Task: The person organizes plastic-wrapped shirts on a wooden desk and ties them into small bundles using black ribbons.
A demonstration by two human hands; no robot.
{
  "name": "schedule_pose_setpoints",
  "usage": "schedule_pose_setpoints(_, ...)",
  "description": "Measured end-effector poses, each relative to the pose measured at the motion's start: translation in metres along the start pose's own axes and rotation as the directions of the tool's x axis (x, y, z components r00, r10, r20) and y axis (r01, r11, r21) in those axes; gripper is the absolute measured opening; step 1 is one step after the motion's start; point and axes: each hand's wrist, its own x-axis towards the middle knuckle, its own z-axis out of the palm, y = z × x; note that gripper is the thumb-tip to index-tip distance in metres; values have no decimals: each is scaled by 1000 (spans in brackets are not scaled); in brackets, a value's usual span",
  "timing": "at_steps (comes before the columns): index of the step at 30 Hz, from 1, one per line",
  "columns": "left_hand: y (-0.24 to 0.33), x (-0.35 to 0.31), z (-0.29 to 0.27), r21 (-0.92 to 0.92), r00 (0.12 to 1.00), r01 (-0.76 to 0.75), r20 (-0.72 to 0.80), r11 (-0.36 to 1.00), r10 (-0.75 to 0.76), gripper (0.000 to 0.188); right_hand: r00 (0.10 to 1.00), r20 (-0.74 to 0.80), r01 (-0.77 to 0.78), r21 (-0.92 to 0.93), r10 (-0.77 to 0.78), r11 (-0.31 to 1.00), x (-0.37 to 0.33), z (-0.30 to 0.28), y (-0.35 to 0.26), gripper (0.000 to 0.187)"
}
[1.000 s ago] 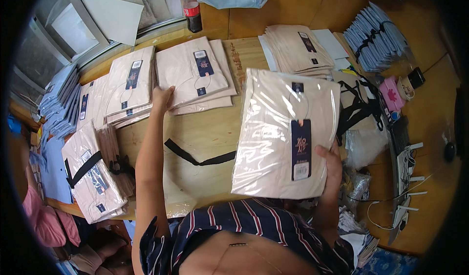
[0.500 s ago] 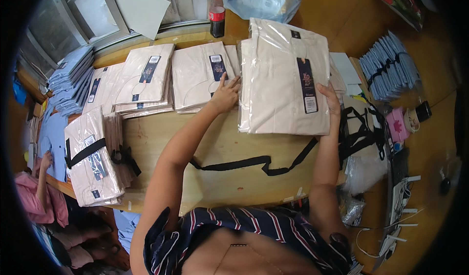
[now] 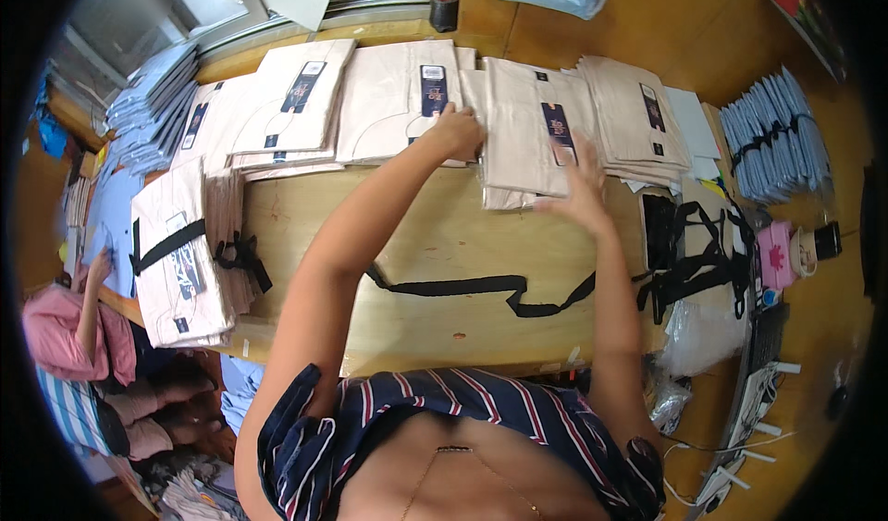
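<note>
One likely fault: wrapped stack (image 3: pixel 520 137), edges uneven, could slide on slick wrapping if nudged by right hand (image 3: pixel 581 190), open, fingers spread; left hand (image 3: pixel 455 134), grip unclear.

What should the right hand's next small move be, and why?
Perhaps square the bagged beige garment by the right hand with the bag beneath: that lower bag juts out along the near edge, and the hand is open close by.

Right fingers (image 3: pixel 588 165) blurred, perhaps touching packet (image 3: pixel 518 132), bottle (image 3: pixel 444 5) cropped above
</note>
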Motion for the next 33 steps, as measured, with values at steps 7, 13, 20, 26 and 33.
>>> schedule_pose_setpoints(7, -18, 61, -1, -964, 741, 248, 250, -92, -623, 18, 992, 5, 125, -290, -129, 949, 10, 37, -5, 67)
schedule_pose_setpoints(13, 27, -5, -34, -801, 724, -54, -443, 596, -529, 45, 998, 6, -64, -295, 69, 954, 38, 30, -19, 63)
schedule_pose_setpoints(20, 29, -318, -60, -911, 646, -61, -347, 407, -680, 24, 872, 489, -61, 171, -31, 983, -122, 22, -77, 24)
schedule_pose_setpoints(26, -70, -540, -14, -525, -103, 843, -366, 113, -925, 38, 886, -68, -398, 393, 458, 829, -143, -104, 57, 16)
schedule_pose_setpoints(33, -125, -555, 34, -554, 22, 829, -91, 69, -996, 63, 764, -635, -309, -203, 116, 929, -142, -178, 47, 29)
